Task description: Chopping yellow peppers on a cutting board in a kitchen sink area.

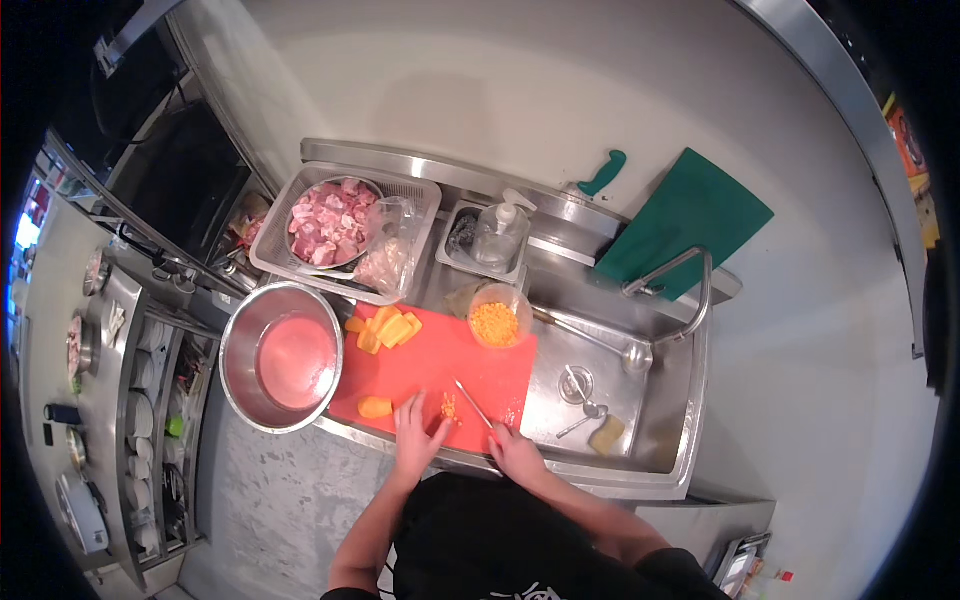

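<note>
My right hand (517, 454) grips a knife (474, 403) whose narrow blade slants up and left over a red cutting board (420, 371). My left hand (415, 439) rests at the board's near edge, thumb and fingers spread, with nothing visibly held. Between the hands lies a small pile of diced orange vegetable, likely carrot (449, 407). A larger orange chunk (375, 407) sits left of my left fingers. Peeled orange slabs (390, 328) are heaped at the far left of the board. A clear plastic tub of orange dice (495, 324) stands at its far right corner.
Left of the board stands a deep steel pot (281, 296). Behind are a basket (426, 195) with raw meat (334, 221) and a pump bottle (499, 232). The sink (622, 405) holds a ladle (636, 358) and sponge (606, 435); a green board (686, 217) leans behind the faucet (705, 292).
</note>
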Demonstrator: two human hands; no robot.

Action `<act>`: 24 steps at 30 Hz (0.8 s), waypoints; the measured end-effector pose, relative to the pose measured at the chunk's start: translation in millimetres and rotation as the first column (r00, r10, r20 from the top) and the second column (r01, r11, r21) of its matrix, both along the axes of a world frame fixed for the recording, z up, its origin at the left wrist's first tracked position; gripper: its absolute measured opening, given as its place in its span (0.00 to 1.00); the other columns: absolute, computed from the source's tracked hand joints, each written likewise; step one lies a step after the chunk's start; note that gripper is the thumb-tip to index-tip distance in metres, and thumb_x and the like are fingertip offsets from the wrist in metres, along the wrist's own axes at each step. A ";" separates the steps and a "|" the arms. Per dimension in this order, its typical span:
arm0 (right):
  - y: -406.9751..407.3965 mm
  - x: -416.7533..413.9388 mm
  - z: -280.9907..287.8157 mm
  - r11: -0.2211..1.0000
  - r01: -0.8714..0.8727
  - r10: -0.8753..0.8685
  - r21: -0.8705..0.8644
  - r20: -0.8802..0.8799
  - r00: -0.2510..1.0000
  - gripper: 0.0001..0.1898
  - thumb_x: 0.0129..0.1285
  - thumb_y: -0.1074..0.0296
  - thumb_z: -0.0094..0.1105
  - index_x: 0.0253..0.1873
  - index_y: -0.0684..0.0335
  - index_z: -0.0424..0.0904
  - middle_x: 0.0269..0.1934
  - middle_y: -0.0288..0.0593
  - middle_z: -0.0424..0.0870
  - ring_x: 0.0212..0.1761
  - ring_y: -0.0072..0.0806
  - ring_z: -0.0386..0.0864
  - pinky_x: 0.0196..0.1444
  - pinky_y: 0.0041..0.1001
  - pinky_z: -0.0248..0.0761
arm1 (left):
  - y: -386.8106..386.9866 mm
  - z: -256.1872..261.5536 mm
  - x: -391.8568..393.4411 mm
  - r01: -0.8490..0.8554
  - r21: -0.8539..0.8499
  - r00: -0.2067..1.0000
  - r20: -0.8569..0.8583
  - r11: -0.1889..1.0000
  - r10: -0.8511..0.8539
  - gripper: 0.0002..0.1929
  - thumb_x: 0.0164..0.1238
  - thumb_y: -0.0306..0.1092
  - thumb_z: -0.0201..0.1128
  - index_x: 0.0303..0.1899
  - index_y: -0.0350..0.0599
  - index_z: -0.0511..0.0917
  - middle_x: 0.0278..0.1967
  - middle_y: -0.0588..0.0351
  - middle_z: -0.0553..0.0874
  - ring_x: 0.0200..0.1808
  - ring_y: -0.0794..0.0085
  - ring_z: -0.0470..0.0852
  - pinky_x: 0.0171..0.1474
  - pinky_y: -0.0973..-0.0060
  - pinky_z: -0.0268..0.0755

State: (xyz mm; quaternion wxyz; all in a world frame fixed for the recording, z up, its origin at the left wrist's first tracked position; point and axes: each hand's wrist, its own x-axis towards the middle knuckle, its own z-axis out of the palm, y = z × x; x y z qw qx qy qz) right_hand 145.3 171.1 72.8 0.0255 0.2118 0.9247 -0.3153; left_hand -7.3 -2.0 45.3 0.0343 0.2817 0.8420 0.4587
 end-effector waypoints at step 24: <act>31.2 -9.9 5.9 0.986 0.010 -0.006 0.165 -0.027 1.000 0.14 0.71 0.61 0.61 0.56 0.60 0.77 0.33 0.61 0.84 0.32 0.59 0.85 0.34 0.50 0.81 | 1.3 -0.9 17.0 -0.001 -0.190 0.989 0.144 0.982 0.029 0.41 0.54 0.39 0.82 0.67 0.33 0.71 0.57 0.37 0.77 0.59 0.44 0.78 0.62 0.54 0.75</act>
